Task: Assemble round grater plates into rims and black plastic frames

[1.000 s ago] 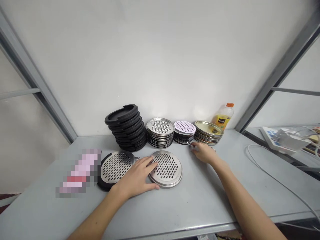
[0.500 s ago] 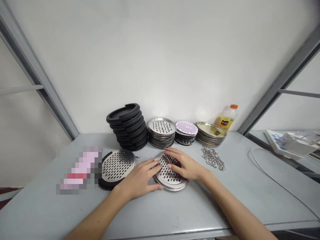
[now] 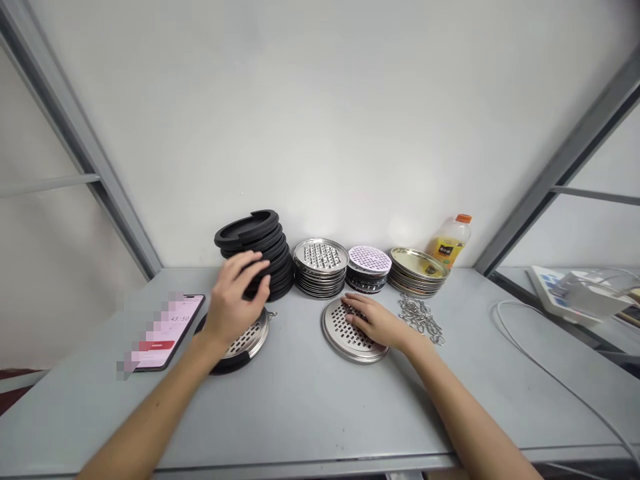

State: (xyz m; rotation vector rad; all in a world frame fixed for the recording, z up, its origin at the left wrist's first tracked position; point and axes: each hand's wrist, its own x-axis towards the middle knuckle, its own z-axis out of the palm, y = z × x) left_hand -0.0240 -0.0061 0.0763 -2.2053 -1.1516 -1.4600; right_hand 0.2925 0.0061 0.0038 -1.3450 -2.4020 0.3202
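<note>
My left hand [image 3: 239, 297] is raised in front of a stack of black round rims [image 3: 280, 267], its fingers apart and empty. Beneath it lies a slotted metal disc [image 3: 247, 340] set in a black rim, with a small metal hook at its edge; my hand and forearm hide part of it. My right hand [image 3: 377, 320] rests on a loose round metal disc with slots [image 3: 345, 340], fingers spread over its upper right side. Just beyond the right wrist is a pile of metal hooks [image 3: 420, 319].
Along the wall stand stacked round metal graters [image 3: 320, 257], a stack topped by a lilac perforated disc [image 3: 370, 260], golden round plates [image 3: 420, 263] and an orange-capped bottle [image 3: 450, 243]. A phone [image 3: 173, 333] lies left; a white cable [image 3: 545, 370] crosses the right side.
My left hand has left the loose metal disc and risen to the left, over the rimmed disc. My right hand stays on the loose disc, which sits slightly further right.
</note>
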